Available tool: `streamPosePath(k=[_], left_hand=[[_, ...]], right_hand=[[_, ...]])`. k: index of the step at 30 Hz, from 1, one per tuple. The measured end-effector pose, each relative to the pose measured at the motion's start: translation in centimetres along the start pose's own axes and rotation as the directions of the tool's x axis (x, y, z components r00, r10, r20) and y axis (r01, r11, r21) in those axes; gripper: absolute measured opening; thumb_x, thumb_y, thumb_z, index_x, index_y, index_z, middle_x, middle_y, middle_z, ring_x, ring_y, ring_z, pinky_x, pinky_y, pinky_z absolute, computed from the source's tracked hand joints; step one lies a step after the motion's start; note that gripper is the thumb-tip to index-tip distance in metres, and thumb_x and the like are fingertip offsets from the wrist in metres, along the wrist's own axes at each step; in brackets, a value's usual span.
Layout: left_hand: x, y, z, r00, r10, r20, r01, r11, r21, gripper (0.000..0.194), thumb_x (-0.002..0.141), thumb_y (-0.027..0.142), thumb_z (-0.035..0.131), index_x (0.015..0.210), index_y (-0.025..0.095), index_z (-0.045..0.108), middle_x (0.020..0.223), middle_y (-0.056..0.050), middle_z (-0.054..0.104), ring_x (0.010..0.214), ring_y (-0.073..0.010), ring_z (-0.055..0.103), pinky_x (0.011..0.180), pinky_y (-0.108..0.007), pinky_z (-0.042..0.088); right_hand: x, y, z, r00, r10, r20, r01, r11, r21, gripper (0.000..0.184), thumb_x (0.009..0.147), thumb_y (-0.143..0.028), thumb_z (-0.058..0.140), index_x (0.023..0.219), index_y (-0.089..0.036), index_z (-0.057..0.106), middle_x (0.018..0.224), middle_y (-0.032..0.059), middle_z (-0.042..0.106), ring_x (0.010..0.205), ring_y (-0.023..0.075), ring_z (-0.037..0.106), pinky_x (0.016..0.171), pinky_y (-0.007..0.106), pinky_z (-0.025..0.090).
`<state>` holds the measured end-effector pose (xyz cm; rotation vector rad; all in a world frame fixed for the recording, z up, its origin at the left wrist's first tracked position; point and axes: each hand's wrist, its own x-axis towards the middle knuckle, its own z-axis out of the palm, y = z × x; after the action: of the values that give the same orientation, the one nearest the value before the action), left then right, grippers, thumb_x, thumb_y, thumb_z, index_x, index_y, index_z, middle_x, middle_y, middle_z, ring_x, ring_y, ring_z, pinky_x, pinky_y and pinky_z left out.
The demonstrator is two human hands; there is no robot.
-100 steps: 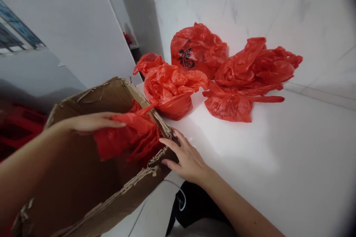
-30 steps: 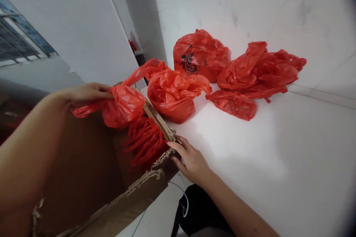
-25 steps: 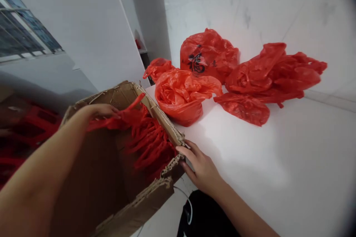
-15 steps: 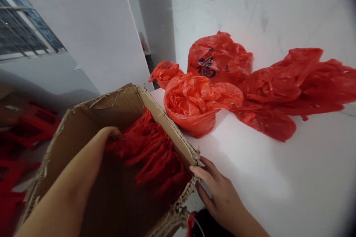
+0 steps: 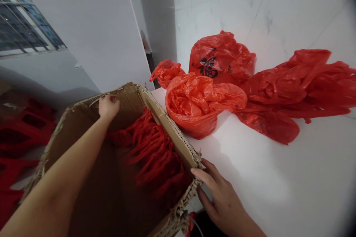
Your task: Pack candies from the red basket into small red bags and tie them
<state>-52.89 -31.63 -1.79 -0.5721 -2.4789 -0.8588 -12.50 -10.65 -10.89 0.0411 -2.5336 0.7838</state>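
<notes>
Two grips are working a cardboard box (image 5: 94, 200): left grip (image 5: 109, 106) curling at the far rim, can't tell if it's pinching, right grip (image 5: 219, 196) lying open against the torn corner.

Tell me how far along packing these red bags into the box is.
Done: a bunch of red plastic bags hangs inside the cardboard box. In hand: nothing; the left hand touches the box's far flap, the right hand its near edge. Still out: the bowl-shaped bag, printed bag and loose heap on the white counter.
</notes>
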Motion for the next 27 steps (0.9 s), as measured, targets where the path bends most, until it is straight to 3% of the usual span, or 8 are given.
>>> streamPosePath(k=[4,6,9,13,15,20,23,27], left_hand=[[1.7,10.4,-1.8,0.974,0.056,-0.222,-0.087,0.987,-0.136,0.025,0.087,0.016,0.052,0.112,0.016,0.052,0.116,-0.005,0.060,0.092,-0.0120,0.056,0.083,-0.028,0.048],[-0.5,17.4,-2.8,0.924,0.265,-0.274,-0.345,0.887,-0.307,0.025,0.087,0.016,0.053,0.111,0.018,0.053,0.114,-0.003,0.061,0.094,-0.0120,0.057,0.079,-0.025,0.048],[-6.4,27.8,-3.0,0.694,0.682,-0.231,-0.699,0.560,-0.445,0.016,0.088,0.021,0.054,0.105,0.023,0.057,0.104,-0.002,0.062,0.098,-0.0160,0.059,0.087,-0.032,0.048],[-13.2,38.1,2.0,0.296,0.917,0.268,-0.835,0.384,-0.395,0.017,0.092,0.031,0.050,0.103,0.026,0.062,0.116,-0.005,0.061,0.109,-0.0206,0.056,0.092,-0.035,0.046],[-14.8,41.4,6.2,0.280,0.810,0.515,-0.819,0.481,-0.311,0.020,0.092,0.029,0.051,0.108,0.024,0.063,0.118,-0.009,0.061,0.111,-0.0228,0.056,0.084,-0.034,0.049],[-15.1,45.0,13.6,0.391,0.686,0.614,-0.769,0.610,-0.191,0.034,0.091,0.032,0.057,0.121,0.015,0.056,0.120,-0.011,0.059,0.104,-0.0233,0.060,0.086,-0.045,0.052],[-14.8,45.3,13.9,0.370,0.679,0.634,-0.754,0.618,-0.223,0.031,0.091,0.034,0.057,0.116,0.015,0.059,0.115,-0.009,0.062,0.100,-0.0217,0.062,0.086,-0.044,0.052],[-14.0,44.5,9.9,0.245,0.717,0.653,-0.722,0.584,-0.370,0.019,0.087,0.032,0.058,0.094,0.016,0.065,0.092,-0.005,0.067,0.085,-0.0191,0.063,0.074,-0.032,0.050]], right_hand=[[0.0,-0.1,-0.2,1.000,0.002,0.009,-0.002,1.000,0.024,0.051,0.088,-0.013,0.046,0.135,-0.031,0.041,0.139,0.0108,0.041,0.117,0.0199,0.055,0.091,0.035,0.054],[0.0,-0.2,-0.3,1.000,0.010,0.022,-0.011,0.999,0.031,0.052,0.086,-0.012,0.048,0.134,-0.030,0.042,0.139,0.0106,0.041,0.120,0.0210,0.053,0.093,0.036,0.053],[0.3,-0.3,-0.5,0.999,0.027,0.035,-0.028,0.999,0.034,0.052,0.084,-0.012,0.048,0.133,-0.029,0.044,0.138,0.0105,0.042,0.121,0.0218,0.052,0.094,0.037,0.052],[0.4,-0.4,-0.9,0.998,0.031,0.047,-0.033,0.999,0.032,0.053,0.084,-0.015,0.048,0.134,-0.029,0.042,0.138,0.0110,0.043,0.118,0.0228,0.053,0.091,0.038,0.052],[0.3,-0.4,-1.1,0.998,0.032,0.055,-0.035,0.998,0.043,0.053,0.084,-0.016,0.048,0.135,-0.029,0.042,0.137,0.0103,0.043,0.116,0.0217,0.054,0.091,0.037,0.052],[0.1,-0.4,-1.1,0.996,0.055,0.075,-0.058,0.998,0.033,0.047,0.081,-0.019,0.051,0.128,-0.027,0.048,0.126,0.0078,0.051,0.103,0.0206,0.060,0.083,0.034,0.055],[0.1,-0.2,-1.1,0.996,0.054,0.075,-0.057,0.998,0.029,0.047,0.081,-0.022,0.053,0.128,-0.028,0.049,0.128,0.0077,0.051,0.104,0.0213,0.060,0.083,0.034,0.056],[0.1,-0.1,-1.3,0.997,0.042,0.064,-0.046,0.997,0.057,0.054,0.082,-0.020,0.052,0.135,-0.032,0.044,0.137,0.0070,0.045,0.113,0.0204,0.056,0.090,0.034,0.053]])
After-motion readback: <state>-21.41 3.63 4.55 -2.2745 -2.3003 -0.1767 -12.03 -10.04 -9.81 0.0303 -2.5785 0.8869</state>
